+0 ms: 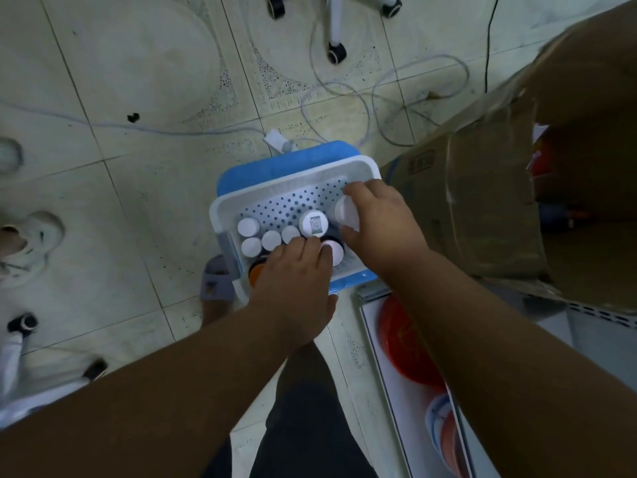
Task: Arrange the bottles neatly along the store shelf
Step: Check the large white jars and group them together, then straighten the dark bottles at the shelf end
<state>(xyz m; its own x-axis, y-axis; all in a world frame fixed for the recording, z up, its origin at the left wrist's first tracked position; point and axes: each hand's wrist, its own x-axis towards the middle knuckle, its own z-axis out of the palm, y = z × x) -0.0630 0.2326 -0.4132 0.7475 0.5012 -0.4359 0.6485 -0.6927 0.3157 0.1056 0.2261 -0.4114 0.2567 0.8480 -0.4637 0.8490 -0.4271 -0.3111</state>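
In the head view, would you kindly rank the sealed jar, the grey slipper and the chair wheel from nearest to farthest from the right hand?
1. Sealed jar, just left of the right hand, in the basket.
2. Grey slipper, lower left, on the floor.
3. Chair wheel, far up top.

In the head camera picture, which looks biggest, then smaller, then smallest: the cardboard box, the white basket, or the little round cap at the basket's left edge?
1. cardboard box, biggest, though it may be nearer the camera
2. white basket
3. little round cap, smallest
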